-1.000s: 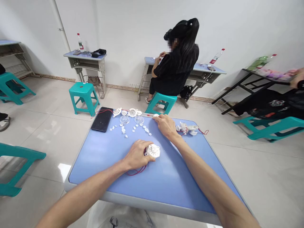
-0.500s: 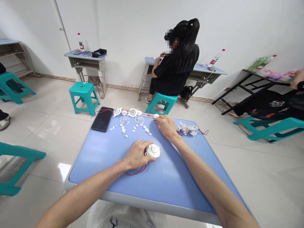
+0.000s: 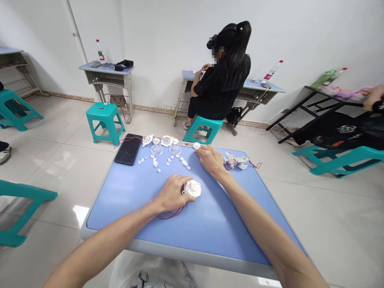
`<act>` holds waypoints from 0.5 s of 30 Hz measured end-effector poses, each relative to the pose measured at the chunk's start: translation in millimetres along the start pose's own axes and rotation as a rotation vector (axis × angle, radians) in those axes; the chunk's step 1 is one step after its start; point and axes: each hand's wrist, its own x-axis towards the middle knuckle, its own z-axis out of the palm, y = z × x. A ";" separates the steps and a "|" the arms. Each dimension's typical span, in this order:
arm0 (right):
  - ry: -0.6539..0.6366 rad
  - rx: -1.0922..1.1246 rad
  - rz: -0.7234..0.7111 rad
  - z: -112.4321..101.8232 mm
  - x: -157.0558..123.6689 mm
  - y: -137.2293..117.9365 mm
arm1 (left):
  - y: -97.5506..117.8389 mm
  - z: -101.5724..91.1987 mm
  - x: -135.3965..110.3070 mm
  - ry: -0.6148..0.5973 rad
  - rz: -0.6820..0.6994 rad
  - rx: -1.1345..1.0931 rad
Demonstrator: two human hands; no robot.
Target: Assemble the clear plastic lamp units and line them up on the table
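Note:
My left hand [image 3: 174, 195] is closed around the edge of a white round plastic housing [image 3: 192, 188], whose raised hub faces up. A red cord [image 3: 172, 216] trails from under that hand across the blue table [image 3: 141, 196]. Near the table's far edge, my right hand [image 3: 210, 158] has its fingers bent together at a small white plastic disc [image 3: 196, 145]; the fingertips are partly hidden. Between the hands and the phone lie two clear round covers [image 3: 156, 150] and several tiny white parts [image 3: 155, 163].
A black phone [image 3: 129, 150] lies at the far left, with white gear housings [image 3: 166, 141] along the far edge. White assemblies with red cord [image 3: 235, 160] lie right of my right hand. Beyond are a seated person [image 3: 225, 76] and green stools [image 3: 103, 114].
The whole view has shifted very slightly. Both hands keep nearly the same place and pose, the left on the housing and the right at the disc.

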 end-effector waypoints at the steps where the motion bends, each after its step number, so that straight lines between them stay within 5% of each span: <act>1: -0.001 0.000 -0.001 0.2 -0.2 0.3 | -0.1 0.0 0.0 0.001 -0.001 -0.002; 15: -0.025 0.017 0.012 -1.3 0.8 2.0 | -0.3 0.2 0.1 -0.003 -0.013 0.001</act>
